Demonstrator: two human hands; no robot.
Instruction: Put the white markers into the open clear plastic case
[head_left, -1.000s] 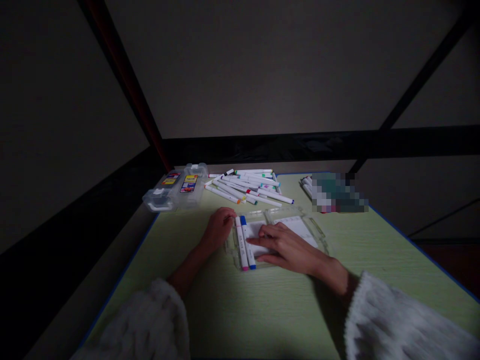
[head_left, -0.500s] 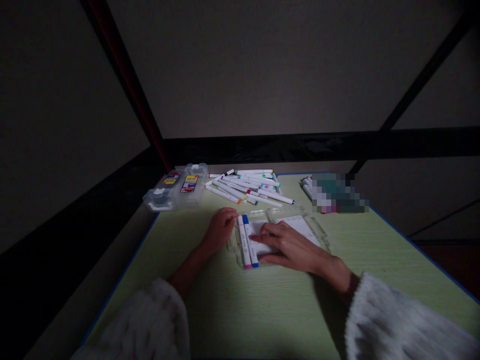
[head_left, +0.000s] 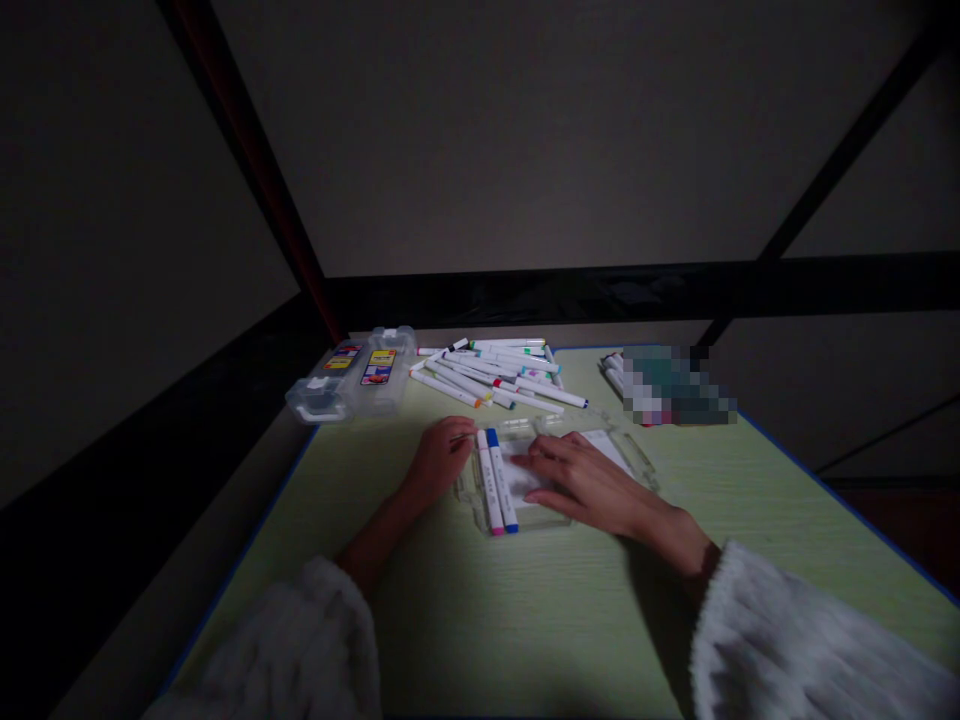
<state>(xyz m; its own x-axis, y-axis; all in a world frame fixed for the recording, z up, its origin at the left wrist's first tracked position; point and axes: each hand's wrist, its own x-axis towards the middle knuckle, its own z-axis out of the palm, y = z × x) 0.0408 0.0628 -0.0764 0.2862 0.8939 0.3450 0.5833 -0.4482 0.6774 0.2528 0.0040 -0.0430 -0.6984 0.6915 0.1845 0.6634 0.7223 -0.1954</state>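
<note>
An open clear plastic case (head_left: 559, 522) lies flat in front of me. In its left side rest a pink-ended marker (head_left: 490, 485) and a blue-capped marker (head_left: 502, 482), side by side and both upright in my view. My left hand (head_left: 441, 455) is at the case's upper left edge, its fingers together and closed on that edge; the fingertips are partly hidden. Over the middle of the case hovers my right hand (head_left: 581, 480), palm down, fingers spread and holding nothing. White paper (head_left: 611, 448) shows under and beyond it.
A heap of white markers (head_left: 487, 372) with coloured caps lies behind the case. Another clear case with labels (head_left: 360, 375) stands at the back left. More markers (head_left: 615, 375) lie at the back right beside a blurred-out item (head_left: 667, 385). The table has a blue edge (head_left: 847, 515).
My right hand has drawn back a little to the right, off the blue-capped marker. The left hand has stayed in place.
</note>
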